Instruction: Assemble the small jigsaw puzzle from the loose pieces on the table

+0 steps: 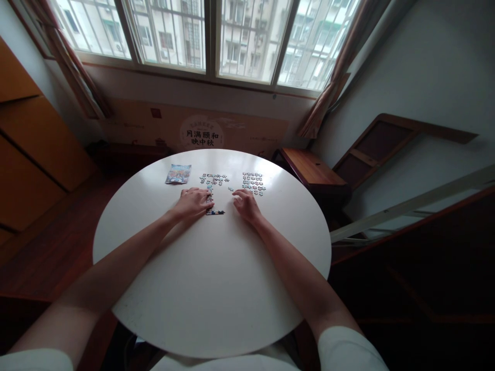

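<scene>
An L-shaped strip of joined jigsaw pieces [216, 212] lies near the middle of the round white table [216, 288]. My left hand [191, 202] rests flat along the strip's left side, its fingertips touching the upright part and covering some of it. To the right, my right hand [246, 204] is loosely curved with thumb and forefinger apart. Just beyond its fingertips is a single loose jigsaw piece [231, 189]. Several loose pieces [214, 179] are spread above the strip. Another group of pieces [253, 180] sits in rough rows beyond my right hand.
A small picture packet [178, 174] lies at the table's far left. Behind the table are a large printed box [240, 126] and barred windows. A wooden stand [313, 167] is at the back right, and orange cabinets [34, 129] are on the left.
</scene>
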The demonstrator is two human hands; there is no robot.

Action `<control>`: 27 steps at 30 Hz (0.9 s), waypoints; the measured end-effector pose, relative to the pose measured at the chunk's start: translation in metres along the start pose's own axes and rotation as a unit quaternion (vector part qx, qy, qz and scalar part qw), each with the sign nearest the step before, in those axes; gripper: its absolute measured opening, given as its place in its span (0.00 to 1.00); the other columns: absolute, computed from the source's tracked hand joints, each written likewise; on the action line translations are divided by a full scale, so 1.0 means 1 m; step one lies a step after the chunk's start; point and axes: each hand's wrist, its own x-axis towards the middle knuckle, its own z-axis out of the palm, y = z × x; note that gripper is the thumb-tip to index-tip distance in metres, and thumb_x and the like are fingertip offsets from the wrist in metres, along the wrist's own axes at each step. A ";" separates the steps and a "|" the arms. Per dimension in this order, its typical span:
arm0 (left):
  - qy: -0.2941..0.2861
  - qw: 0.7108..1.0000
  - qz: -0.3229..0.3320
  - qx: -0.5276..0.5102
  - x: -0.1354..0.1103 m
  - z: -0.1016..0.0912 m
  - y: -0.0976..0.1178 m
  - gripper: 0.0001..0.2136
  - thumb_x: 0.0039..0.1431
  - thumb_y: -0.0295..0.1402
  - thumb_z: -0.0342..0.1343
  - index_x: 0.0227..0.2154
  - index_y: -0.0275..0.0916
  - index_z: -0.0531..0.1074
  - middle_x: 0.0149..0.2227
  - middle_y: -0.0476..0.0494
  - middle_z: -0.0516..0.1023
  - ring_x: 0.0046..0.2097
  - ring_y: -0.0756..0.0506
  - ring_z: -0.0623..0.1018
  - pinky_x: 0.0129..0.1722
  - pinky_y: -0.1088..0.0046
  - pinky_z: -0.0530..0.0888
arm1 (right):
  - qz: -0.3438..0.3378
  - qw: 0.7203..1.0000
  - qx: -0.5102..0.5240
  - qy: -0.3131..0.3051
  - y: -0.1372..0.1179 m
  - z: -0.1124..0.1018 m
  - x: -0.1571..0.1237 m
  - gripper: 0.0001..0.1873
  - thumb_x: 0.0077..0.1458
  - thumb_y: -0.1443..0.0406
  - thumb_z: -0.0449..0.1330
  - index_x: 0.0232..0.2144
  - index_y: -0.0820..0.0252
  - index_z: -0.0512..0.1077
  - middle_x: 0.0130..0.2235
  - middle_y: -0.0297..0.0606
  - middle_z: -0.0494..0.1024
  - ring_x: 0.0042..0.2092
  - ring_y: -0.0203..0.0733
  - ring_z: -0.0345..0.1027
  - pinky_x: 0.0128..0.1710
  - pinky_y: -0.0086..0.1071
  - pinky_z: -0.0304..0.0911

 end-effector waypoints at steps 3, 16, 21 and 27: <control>0.000 1.000 0.005 0.002 0.000 0.000 0.000 0.19 0.56 0.49 0.54 0.47 0.45 0.75 0.56 0.43 0.74 0.57 0.35 0.68 0.53 0.57 0.60 | -0.003 1.000 0.004 -0.004 0.001 0.001 0.000 0.14 0.53 0.71 0.55 0.40 0.60 0.77 0.47 0.45 0.75 0.50 0.46 0.66 0.54 0.40 0.61; 0.124 0.991 -0.051 0.015 0.004 0.007 -0.010 0.13 0.61 0.40 0.51 0.43 0.41 0.75 0.39 0.43 0.78 0.45 0.40 0.74 0.46 0.63 0.67 | -0.010 0.999 0.015 0.036 0.002 0.000 0.001 0.15 0.53 0.73 0.54 0.38 0.58 0.77 0.47 0.42 0.76 0.49 0.45 0.71 0.53 0.42 0.63; 0.096 0.995 -0.036 0.013 0.006 0.014 -0.012 0.16 0.61 0.40 0.50 0.49 0.43 0.73 0.48 0.41 0.75 0.50 0.39 0.72 0.48 0.61 0.66 | -0.016 0.999 0.010 0.039 0.003 0.001 0.002 0.14 0.53 0.73 0.54 0.37 0.59 0.77 0.46 0.42 0.76 0.48 0.45 0.71 0.52 0.40 0.63; 0.059 0.998 -0.005 0.020 0.007 0.021 -0.014 0.20 0.63 0.44 0.48 0.55 0.47 0.70 0.58 0.44 0.69 0.58 0.38 0.67 0.54 0.59 0.62 | -0.015 0.999 0.010 0.035 0.003 0.002 0.001 0.13 0.53 0.73 0.54 0.36 0.58 0.77 0.46 0.41 0.77 0.47 0.44 0.72 0.51 0.39 0.65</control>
